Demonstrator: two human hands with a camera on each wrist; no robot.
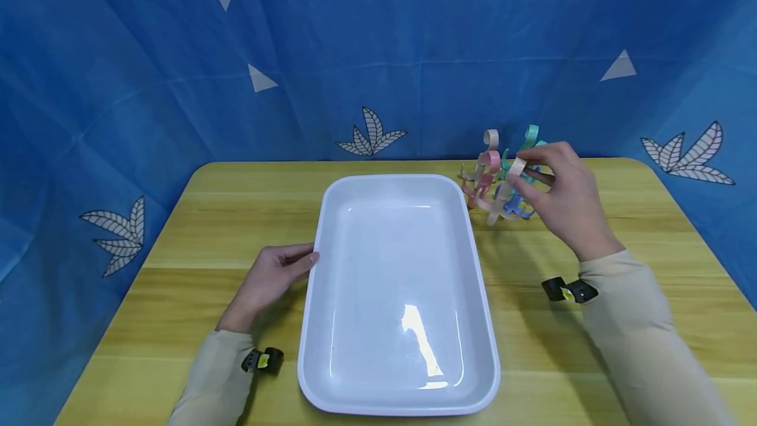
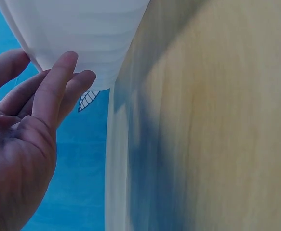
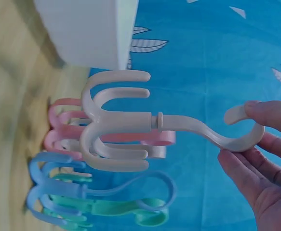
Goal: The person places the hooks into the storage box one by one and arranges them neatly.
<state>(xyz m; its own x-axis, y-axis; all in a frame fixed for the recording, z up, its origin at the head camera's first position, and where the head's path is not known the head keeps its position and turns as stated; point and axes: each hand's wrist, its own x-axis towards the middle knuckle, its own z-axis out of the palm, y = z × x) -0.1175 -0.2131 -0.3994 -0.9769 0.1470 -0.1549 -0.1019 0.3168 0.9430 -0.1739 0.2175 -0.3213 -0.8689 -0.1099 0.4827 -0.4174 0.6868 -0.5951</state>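
My right hand [image 1: 562,189] pinches the curled top of a cream rotating four-prong hook [image 3: 121,122]. In the right wrist view it hangs over the table edge side of a group with a pink hook [image 3: 65,130], a blue hook [image 3: 48,187] and a green hook [image 3: 106,207]. The head view shows this cluster standing beside the far right corner of a white tray [image 1: 315,294]. At the tray's left rim my left hand [image 1: 269,281] holds on lightly, thumb at the lip and fingers against the outer wall [image 2: 97,43].
A wooden table [image 1: 195,248] bears the tray and hooks. Behind it hangs a blue cloth [image 1: 307,31] with white triangles and leaf prints. Glare shows on the tray's floor.
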